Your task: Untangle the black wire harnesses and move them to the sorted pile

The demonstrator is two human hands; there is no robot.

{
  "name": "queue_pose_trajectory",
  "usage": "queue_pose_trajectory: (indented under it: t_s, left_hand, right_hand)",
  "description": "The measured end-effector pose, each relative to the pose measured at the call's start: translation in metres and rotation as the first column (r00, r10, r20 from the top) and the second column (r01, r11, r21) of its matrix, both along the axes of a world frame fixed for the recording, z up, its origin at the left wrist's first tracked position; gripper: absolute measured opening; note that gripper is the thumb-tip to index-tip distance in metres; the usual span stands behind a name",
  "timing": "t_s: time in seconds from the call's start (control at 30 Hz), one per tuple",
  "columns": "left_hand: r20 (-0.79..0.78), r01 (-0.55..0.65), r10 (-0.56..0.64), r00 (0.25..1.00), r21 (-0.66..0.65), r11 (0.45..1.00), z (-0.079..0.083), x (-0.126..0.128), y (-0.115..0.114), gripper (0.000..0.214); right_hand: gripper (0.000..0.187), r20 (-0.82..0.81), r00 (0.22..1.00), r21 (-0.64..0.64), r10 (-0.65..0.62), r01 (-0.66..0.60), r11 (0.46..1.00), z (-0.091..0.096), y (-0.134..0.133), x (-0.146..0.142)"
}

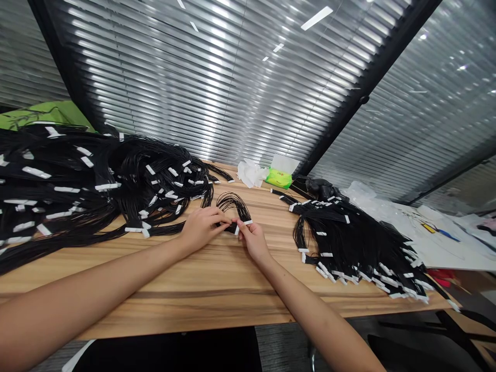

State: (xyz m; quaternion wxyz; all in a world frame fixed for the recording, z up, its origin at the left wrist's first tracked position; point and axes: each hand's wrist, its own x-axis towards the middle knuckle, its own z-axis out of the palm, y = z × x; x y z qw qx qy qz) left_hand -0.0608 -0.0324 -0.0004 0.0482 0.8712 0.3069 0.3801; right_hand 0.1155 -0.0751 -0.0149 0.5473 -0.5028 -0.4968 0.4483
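Note:
Between my hands, near the middle of the wooden table, a black wire harness (235, 200) arches up in a loop, with white connectors at its ends. My left hand (202, 225) has its fingers pinched together on the harness just left of the connector ends. Thumb and fingers of my right hand (253, 242) grip the harness by a white connector (236, 230). The fingertips of both hands almost meet, and they hide part of the wires there.
A large heap of black wire harnesses (127, 170) with white connectors covers the table's left. Another pile (360, 243) lies at the right. Crumpled tissue (251, 173) and a green tissue pack (279, 177) stand by the blinds. Pliers (439, 231) lie on a white surface further right.

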Motion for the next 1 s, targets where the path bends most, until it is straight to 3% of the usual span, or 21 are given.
queue_pose_trajectory:
  t_s: [0.17, 0.27, 0.57, 1.0]
  left_hand:
    - [-0.007, 0.009, -0.01, 1.0, -0.198, 0.98, 0.0005, 0.0011, -0.0008, 0.019]
    - [-0.008, 0.012, -0.015, 1.0, -0.233, 0.973, 0.0013, 0.001, -0.001, 0.02]
    - [0.005, 0.028, -0.028, 1.0, -0.187, 0.982, -0.0013, -0.0002, 0.0002, 0.019]
    - [-0.02, -0.005, 0.005, 1.0, 0.012, 1.0, -0.0011, -0.0005, -0.0002, 0.021]
  right_hand:
    - [0.04, 0.002, 1.0, 0.014, 0.029, -0.029, 0.999, -0.0014, 0.0005, -0.0002]
    - [0.041, 0.015, 0.999, 0.022, 0.03, -0.031, 0.999, -0.0002, -0.0004, -0.001]
    - [0.043, 0.024, 0.999, 0.024, 0.037, -0.038, 0.999, -0.0023, 0.0009, -0.0008]
    - [0.044, 0.035, 0.999, 0.017, 0.03, -0.03, 0.999, -0.0043, 0.0005, -0.0012]
